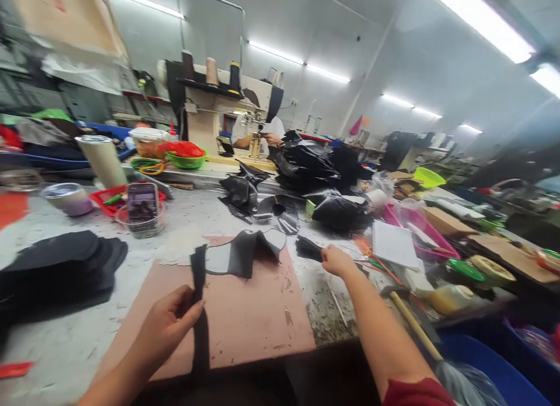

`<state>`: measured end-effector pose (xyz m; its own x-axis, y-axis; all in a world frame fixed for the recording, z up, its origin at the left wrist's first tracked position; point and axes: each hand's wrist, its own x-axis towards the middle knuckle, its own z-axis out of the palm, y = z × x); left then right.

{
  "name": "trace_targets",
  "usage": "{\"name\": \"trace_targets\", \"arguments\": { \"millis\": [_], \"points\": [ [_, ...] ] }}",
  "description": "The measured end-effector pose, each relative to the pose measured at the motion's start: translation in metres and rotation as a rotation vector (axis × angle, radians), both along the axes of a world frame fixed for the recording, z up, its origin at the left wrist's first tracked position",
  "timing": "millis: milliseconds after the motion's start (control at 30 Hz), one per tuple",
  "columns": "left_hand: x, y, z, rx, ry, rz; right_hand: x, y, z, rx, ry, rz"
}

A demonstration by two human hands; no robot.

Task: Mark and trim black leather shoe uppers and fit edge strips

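We pinch a long black leather-like strip point(199, 277) upright in our left hand point(168, 330), lifted off the flat brown board point(254, 318); our right hand point(336, 260) grips a bundle of black strips point(308, 248).

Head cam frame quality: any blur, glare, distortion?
Head view: wide-angle stretch bends walls; ceiling lights blow out white; left edge near the tumbler is smeared; left hand on the black strip and right hand on the black bundle are fairly sharp, evenly lit.
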<state>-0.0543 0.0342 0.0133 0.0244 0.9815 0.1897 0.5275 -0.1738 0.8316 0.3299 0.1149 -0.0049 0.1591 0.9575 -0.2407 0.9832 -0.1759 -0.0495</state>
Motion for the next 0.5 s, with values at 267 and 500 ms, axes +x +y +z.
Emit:
{"name": "trace_targets", "arguments": {
  "millis": [267,500],
  "points": [
    [0.002,-0.013,0.014,-0.205,-0.263,-0.129,-0.006,0.001,-0.005,0.17,-0.209,-0.063],
    [0.001,-0.017,0.018,-0.251,-0.313,-0.157,-0.014,-0.005,-0.011,0.299,-0.182,-0.141]
  ]
}}
